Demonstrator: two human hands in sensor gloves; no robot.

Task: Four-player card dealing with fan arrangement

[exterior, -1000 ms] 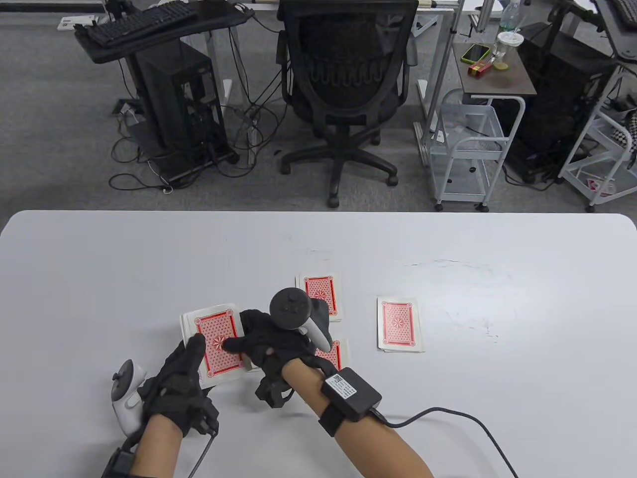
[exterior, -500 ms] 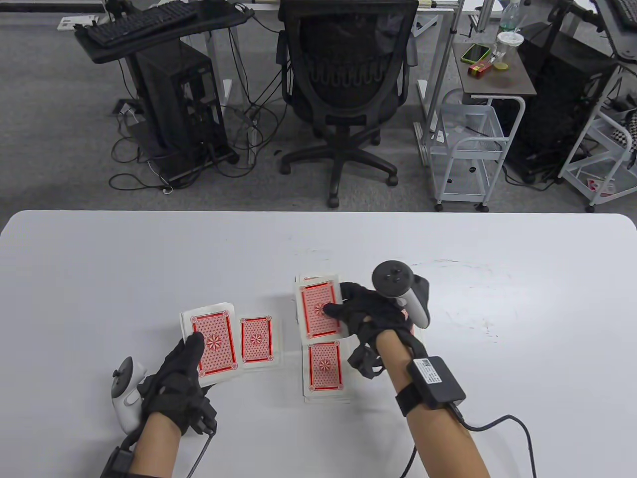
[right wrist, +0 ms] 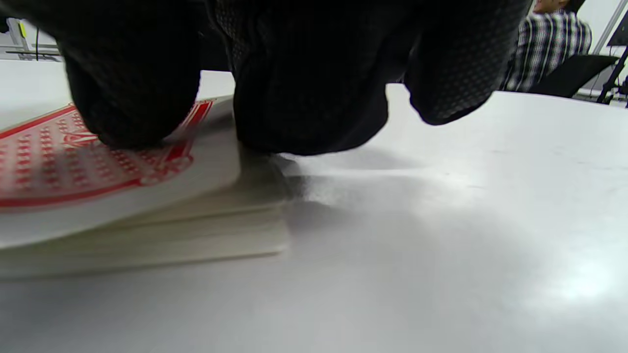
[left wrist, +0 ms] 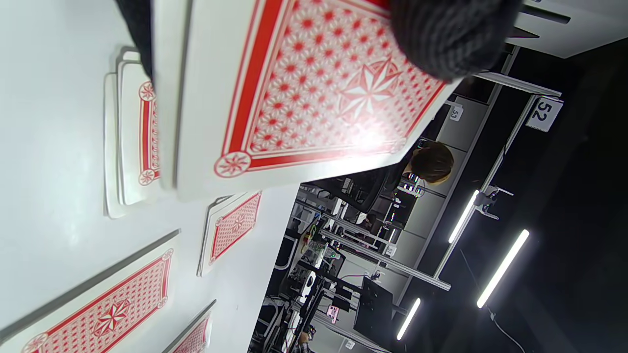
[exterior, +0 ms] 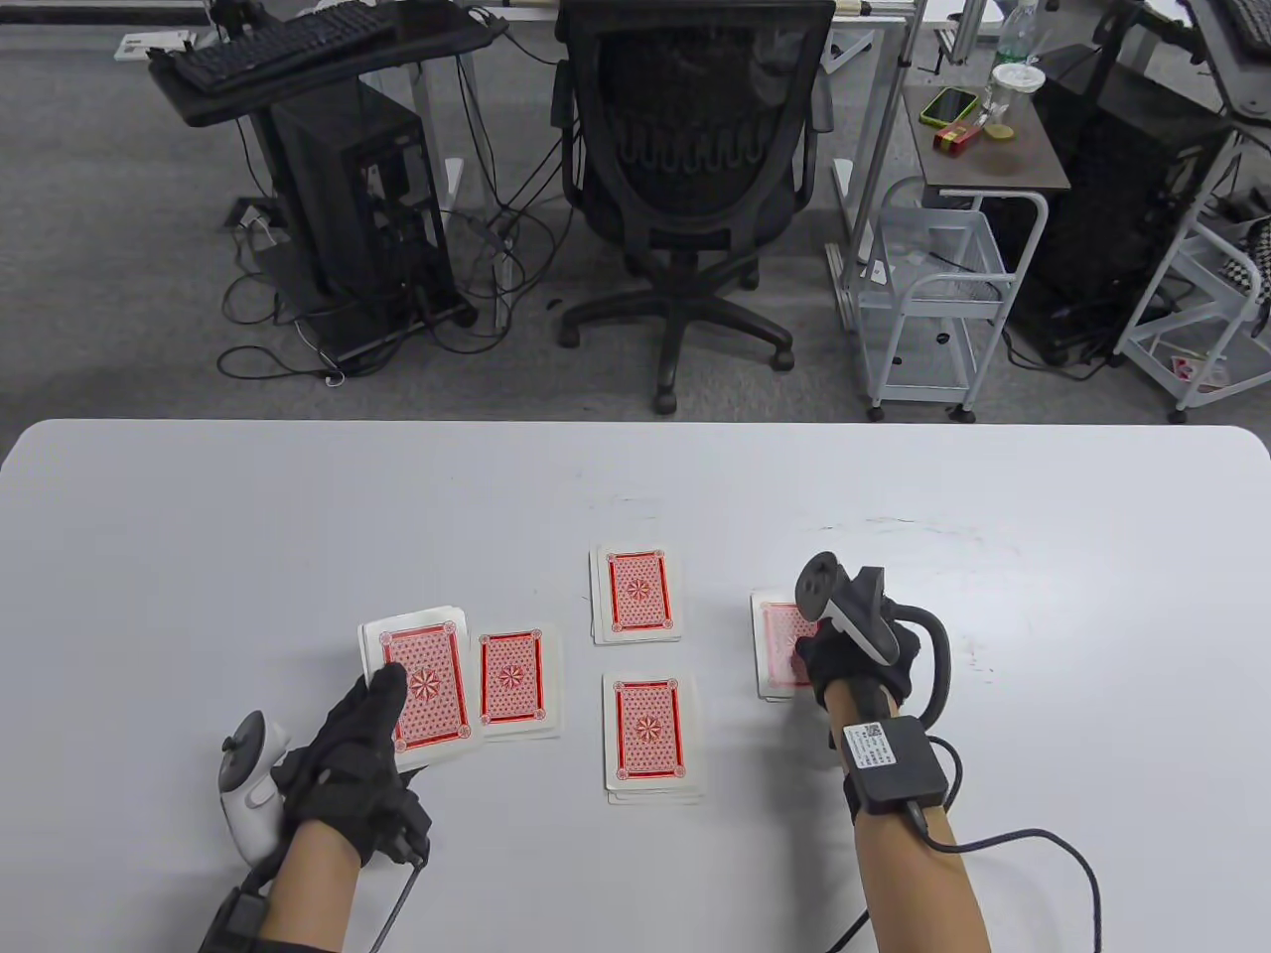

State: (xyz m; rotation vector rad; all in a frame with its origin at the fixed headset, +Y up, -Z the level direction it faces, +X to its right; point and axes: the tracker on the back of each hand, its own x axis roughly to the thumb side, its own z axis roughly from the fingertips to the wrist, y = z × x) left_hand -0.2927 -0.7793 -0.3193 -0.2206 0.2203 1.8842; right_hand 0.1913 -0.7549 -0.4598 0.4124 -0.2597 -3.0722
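Right hand (exterior: 854, 660) presses a card onto the right pile (exterior: 779, 645); left hand (exterior: 353, 754) grips the deck (exterior: 422, 685). Thin, slick cards: likely best slid off by an edge.

This is an office or a computer lab. Past the white counter (exterior: 199, 516), far from the hands, a black office chair (exterior: 690, 169) stands on gray carpet. A keyboard (exterior: 273, 45) lies on a desk, with a black computer tower (exterior: 362, 199) and tangled cables (exterior: 477, 288) under it. A white rolling cart (exterior: 933, 288) stands nearby. The left wrist view shows long ceiling lights (left wrist: 500, 267) and number signs (left wrist: 539, 113).
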